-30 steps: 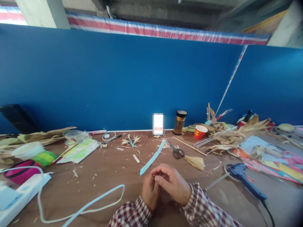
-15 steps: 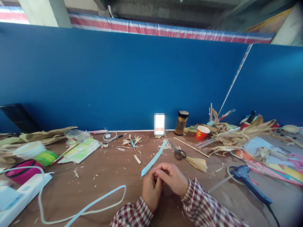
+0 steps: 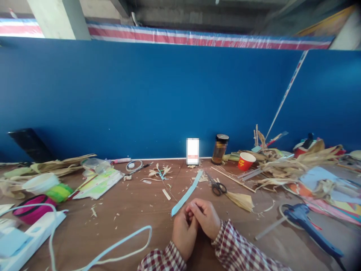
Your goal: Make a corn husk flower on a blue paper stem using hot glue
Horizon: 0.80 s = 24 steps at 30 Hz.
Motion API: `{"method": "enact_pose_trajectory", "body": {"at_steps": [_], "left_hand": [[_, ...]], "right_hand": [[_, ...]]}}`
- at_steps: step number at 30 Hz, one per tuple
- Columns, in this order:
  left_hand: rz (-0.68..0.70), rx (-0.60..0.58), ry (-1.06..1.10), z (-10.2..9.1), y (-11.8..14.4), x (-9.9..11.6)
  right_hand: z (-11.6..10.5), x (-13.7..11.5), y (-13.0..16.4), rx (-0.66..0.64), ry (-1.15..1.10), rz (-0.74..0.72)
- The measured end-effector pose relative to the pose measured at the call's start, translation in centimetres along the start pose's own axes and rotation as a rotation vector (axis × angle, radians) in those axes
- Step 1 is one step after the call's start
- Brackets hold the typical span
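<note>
Overall, a brown table [image 3: 135,212] occupies the lower view. Toward its right edge lies a blue glue gun [image 3: 309,224]. Left hand [image 3: 184,232] and right hand [image 3: 208,219] meet at the fingers, curled narrow; whether they pinch anything cannot be told. A light-blue strip [image 3: 188,193] runs from just beside them toward the back edge; black scissors [image 3: 217,184] lie to its right.

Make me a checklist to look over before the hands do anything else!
1. Left hand and right hand together: ok, they touch.
2. Something between the fingers: cannot tell, they hide it.
3. Scissors put down: ok, lying on the table.
4. Table tidy: not ok, pale scraps are scattered about.
5. Red cup upright: ok.
6. Glue gun cool: cannot tell by looking.
</note>
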<state>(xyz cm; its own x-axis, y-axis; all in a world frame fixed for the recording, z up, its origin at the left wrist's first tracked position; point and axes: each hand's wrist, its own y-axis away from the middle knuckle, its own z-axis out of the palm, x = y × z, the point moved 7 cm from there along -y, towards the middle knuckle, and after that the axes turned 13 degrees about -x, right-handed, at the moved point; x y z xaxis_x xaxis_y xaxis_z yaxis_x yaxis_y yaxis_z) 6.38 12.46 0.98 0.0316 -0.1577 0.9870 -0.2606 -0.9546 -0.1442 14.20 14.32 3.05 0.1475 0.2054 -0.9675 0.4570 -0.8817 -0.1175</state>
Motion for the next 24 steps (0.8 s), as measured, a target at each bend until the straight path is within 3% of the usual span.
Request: {"method": "enact_pose_trajectory", "body": {"at_steps": [24], "left_hand": [[-0.002, -0.028, 0.080, 0.3, -0.2, -0.6]], "right_hand": [[0.3, 1.1, 0.6, 0.056, 0.037, 0.024]]}}
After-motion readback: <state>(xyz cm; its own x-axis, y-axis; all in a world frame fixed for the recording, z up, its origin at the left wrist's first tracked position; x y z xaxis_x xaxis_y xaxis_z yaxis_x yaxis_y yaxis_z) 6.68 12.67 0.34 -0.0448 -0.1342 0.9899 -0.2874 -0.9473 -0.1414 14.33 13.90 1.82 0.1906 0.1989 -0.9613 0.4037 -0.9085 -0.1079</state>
